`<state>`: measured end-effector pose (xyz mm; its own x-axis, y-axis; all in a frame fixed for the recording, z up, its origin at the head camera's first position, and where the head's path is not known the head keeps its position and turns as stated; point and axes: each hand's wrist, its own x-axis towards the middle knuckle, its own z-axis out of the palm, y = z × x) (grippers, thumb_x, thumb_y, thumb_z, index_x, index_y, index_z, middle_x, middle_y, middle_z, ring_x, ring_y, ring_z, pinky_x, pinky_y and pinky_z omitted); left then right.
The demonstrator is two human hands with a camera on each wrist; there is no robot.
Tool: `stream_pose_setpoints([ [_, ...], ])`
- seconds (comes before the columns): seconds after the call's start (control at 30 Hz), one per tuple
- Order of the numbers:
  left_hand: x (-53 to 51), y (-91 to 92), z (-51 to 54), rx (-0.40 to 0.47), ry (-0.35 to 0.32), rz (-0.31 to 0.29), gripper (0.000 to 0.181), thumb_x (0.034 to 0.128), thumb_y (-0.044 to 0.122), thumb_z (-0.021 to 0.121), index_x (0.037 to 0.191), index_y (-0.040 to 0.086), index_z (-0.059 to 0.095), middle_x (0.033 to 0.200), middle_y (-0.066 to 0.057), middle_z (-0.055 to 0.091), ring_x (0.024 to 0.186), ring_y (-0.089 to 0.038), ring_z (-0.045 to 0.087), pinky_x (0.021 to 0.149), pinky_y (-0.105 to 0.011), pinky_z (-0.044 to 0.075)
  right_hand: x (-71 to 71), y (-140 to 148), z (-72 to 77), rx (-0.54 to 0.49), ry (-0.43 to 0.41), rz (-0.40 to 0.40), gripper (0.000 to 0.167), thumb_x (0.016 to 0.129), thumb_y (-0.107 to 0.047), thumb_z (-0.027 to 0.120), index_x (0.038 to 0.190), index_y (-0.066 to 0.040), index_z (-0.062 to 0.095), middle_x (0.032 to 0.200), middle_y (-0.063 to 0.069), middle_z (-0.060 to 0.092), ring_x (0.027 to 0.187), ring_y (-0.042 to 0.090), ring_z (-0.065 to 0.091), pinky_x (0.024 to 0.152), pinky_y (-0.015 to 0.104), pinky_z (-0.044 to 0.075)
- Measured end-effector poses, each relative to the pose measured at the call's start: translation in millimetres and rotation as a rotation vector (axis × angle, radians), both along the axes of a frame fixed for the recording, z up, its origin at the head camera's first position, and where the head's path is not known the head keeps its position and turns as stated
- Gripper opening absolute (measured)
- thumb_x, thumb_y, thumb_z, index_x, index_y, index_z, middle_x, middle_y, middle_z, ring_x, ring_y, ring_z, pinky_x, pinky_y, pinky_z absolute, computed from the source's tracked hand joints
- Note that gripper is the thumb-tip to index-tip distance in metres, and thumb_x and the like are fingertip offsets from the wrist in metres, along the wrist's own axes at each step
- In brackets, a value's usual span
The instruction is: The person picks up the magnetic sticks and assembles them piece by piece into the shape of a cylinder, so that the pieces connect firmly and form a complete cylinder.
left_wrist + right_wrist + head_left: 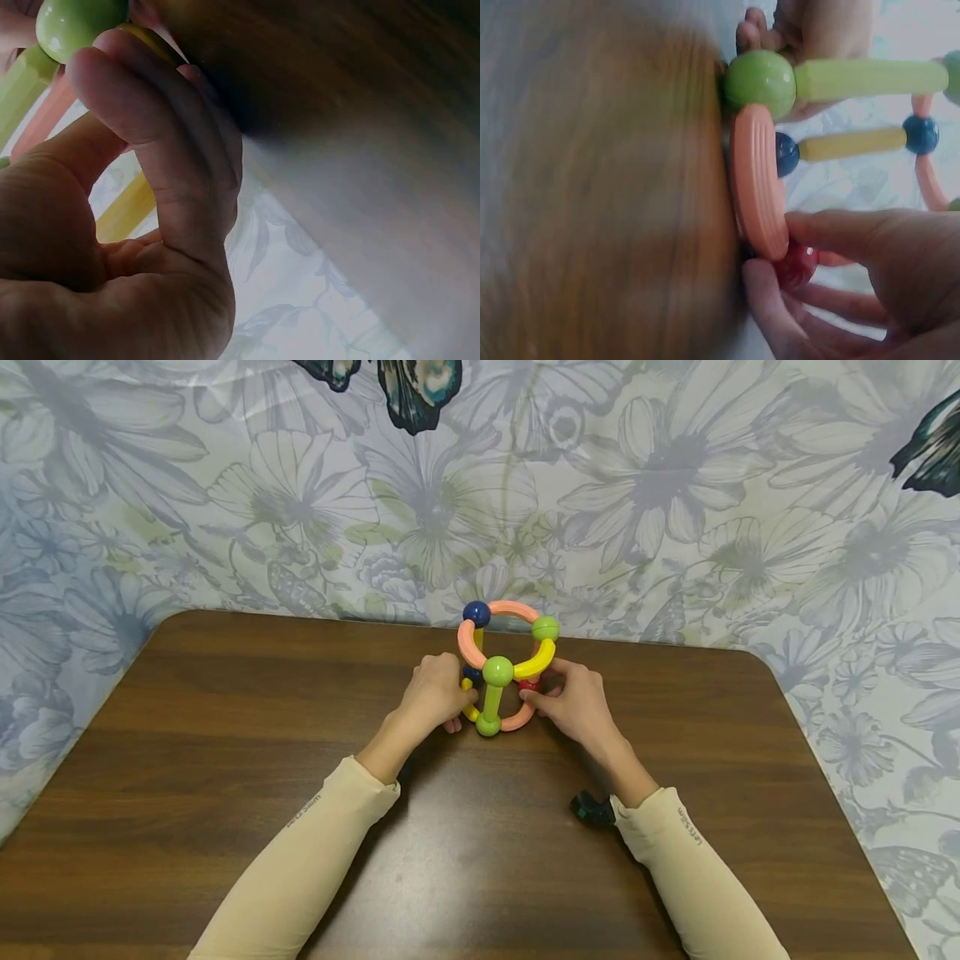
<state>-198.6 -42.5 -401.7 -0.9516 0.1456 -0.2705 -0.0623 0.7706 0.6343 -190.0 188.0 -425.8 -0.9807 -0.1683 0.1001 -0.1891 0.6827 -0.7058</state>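
A toy frame of balls and rods stands on the table, an upper ring joined to a lower one by upright rods. Its front has a light green straight rod (492,702) between two green balls, the upper ball (498,672) larger in view. My left hand (431,693) pinches the lower ring's yellow curved rod (471,712) at the left. On the right, my right hand (579,700) grips the salmon curved rod (756,184) beside the red ball (799,266), thumb and fingers around that joint. Part of the lower ring's back is hidden.
The brown wooden table (480,860) reaches back to a flower-patterned wall (660,493). A small black device (592,808) sits at the right wrist, by the sleeve cuff. The table's back edge runs just behind the toy frame.
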Motion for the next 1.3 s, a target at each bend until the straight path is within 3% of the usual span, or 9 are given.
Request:
stream_pose_setpoints([
  [0.33,-1.8,-2.1,-2.3,-0.009,0.063,0.029,0.025,0.0913,0.017,0.080,0.074,0.003,0.067,0.051,-0.006,0.067,0.042,-0.016,0.067,0.044,-0.027,0.054,3.9,-8,4.1,0.041,-0.035,-0.058,0.024,0.091,-0.023,0.083,0.107,-0.006,0.075,0.071,0.007,0.076,0.057,0.012,0.070,0.048,0.026,0.047],
  [0.5,-2.3,-1.9,-3.7,0.008,0.090,0.028,0.027,0.0911,0.016,0.080,0.073,0.003,0.067,0.051,-0.006,0.066,0.042,-0.015,0.067,0.044,-0.027,0.054,4.3,-9,4.4,0.052,-0.029,-0.063,0.027,0.090,-0.024,0.084,0.108,-0.006,0.075,0.081,0.009,0.078,0.061,0.015,0.071,0.052,0.028,0.051],
  [0.6,-1.7,-2.0,-4.5,0.033,0.108,0.019,0.021,0.0921,0.014,0.078,0.081,0.001,0.067,0.055,-0.008,0.068,0.040,-0.015,0.065,0.043,-0.028,0.054,5.3,-11,4.8,0.067,-0.015,-0.049,0.032,0.088,-0.025,0.086,0.110,-0.005,0.074,0.095,0.010,0.077,0.070,0.017,0.073,0.063,0.031,0.058],
  [0.7,-1.3,-2.0,-5.7,0.038,0.139,-0.002,0.017,0.0936,0.013,0.075,0.101,0.002,0.065,0.067,-0.011,0.070,0.041,-0.016,0.066,0.043,-0.030,0.055,6.6,-12,5.8,0.065,-0.015,-0.040,0.034,0.085,-0.024,0.088,0.110,-0.006,0.073,0.101,0.010,0.077,0.077,0.019,0.074,0.073,0.035,0.061],
  [0.77,-1.2,-1.7,-6.7,0.031,0.167,-0.017,0.022,0.0949,0.014,0.074,0.112,0.004,0.063,0.078,-0.014,0.071,0.046,-0.020,0.068,0.046,-0.033,0.057,6.9,-13,6.0,0.068,-0.013,-0.044,0.033,0.084,-0.022,0.088,0.108,-0.005,0.073,0.098,0.011,0.077,0.078,0.020,0.074,0.075,0.037,0.061],
  [0.83,-1.8,-1.3,-7.8,-0.004,0.221,-0.047,0.028,0.0950,0.015,0.075,0.118,0.006,0.063,0.091,-0.016,0.074,0.063,-0.024,0.074,0.060,-0.037,0.062,6.9,-13,6.3,0.073,-0.011,-0.050,0.031,0.083,-0.019,0.086,0.107,-0.004,0.073,0.096,0.011,0.077,0.077,0.021,0.073,0.074,0.038,0.060],
  [1.0,-4.1,-0.4,-10.5,-0.049,0.308,-0.086,0.028,0.0933,0.019,0.081,0.115,0.007,0.069,0.112,-0.015,0.075,0.109,-0.036,0.070,0.093,-0.049,0.058,7.0,-12,6.5,0.092,-0.003,-0.067,0.030,0.081,-0.015,0.083,0.107,-0.005,0.071,0.090,0.010,0.075,0.076,0.021,0.070,0.072,0.035,0.056],
  [1.3,-4.3,-0.5,-10.9,-0.029,0.307,-0.088,0.026,0.0905,0.020,0.085,0.108,0.006,0.071,0.102,-0.012,0.072,0.095,-0.030,0.070,0.081,-0.042,0.058,13.8,-12,11.3,0.221,0.008,-0.061,0.028,0.085,-0.020,0.079,0.102,-0.005,0.062,0.078,0.006,0.066,0.069,0.024,0.064,0.066,0.040,0.053],
])
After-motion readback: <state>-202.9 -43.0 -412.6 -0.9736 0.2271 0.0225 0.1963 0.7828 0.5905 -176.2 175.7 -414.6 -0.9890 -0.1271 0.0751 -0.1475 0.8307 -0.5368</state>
